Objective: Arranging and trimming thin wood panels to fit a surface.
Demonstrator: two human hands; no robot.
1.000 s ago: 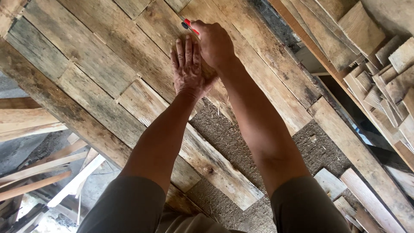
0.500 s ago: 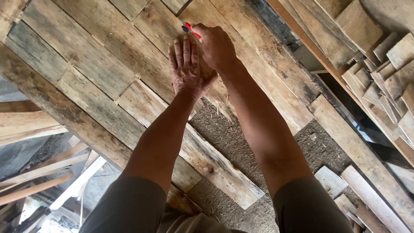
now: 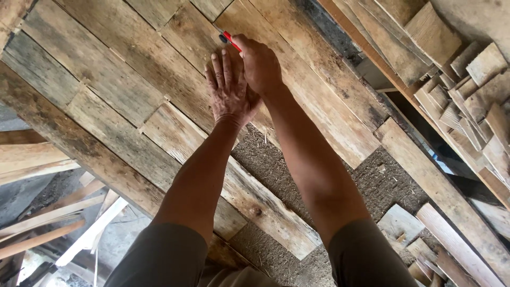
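My left hand lies flat, fingers together, on a weathered wooden plank surface. My right hand is just beside it, overlapping its thumb side, and is closed around a red pencil-like tool whose tip touches the plank above my left fingertips. Both forearms reach up from the bottom of the view. The planks are grey-brown, rough and laid side by side at a slant.
A gap below the planks shows a coarse brown fibrous board. Stacked short wood offcuts sit at the right. Loose long laths lie at the lower left. A long diagonal batten runs down the right.
Almost nothing has moved: both hands stay on the plank, and the right hand with the red tool has shifted only slightly.
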